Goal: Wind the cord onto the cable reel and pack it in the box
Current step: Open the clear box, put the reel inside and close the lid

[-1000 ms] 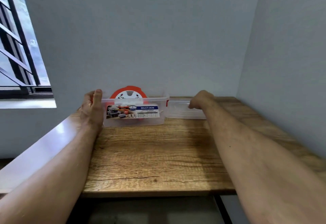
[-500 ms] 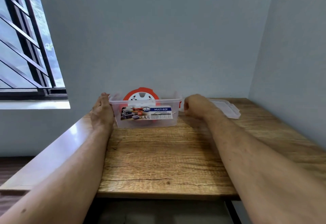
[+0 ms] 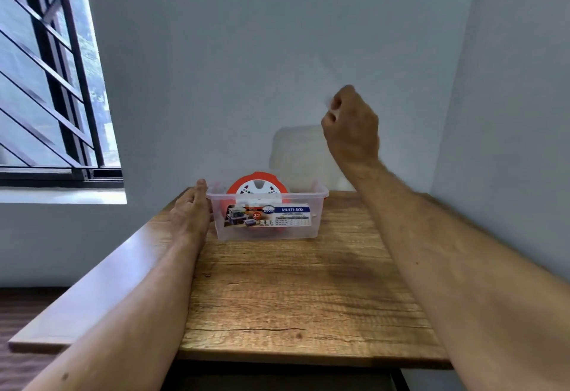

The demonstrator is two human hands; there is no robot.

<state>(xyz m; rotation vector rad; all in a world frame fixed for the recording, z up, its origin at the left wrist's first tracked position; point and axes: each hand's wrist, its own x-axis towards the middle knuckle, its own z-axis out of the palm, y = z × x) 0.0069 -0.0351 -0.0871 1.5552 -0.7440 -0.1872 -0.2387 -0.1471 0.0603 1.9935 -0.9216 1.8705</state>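
Reel [image 3: 258, 188], orange and white, stands upright inside the clear box [image 3: 267, 221] on the tabletop [image 3: 296, 292]. Left hand [image 3: 189, 215] lies flat against the box's end; right hand [image 3: 350, 127], raised, grips the translucent lid [image 3: 296, 153].

you're working in soft, even daylight from the window [image 3: 58, 82] on your left — bright, nothing blown out. the wooden table [image 3: 308, 298] carries a faint, diffuse shadow under your right arm [image 3: 447, 252], and the table's left edge shows a pale sheen. your raised right hand [image 3: 350, 125] is smeared by motion blur, and the translucent lid [image 3: 296, 156] it holds is almost lost against the wall. the wide lens bends the window bars and stretches your forearms at the edges — the centre stays fairly sharp.
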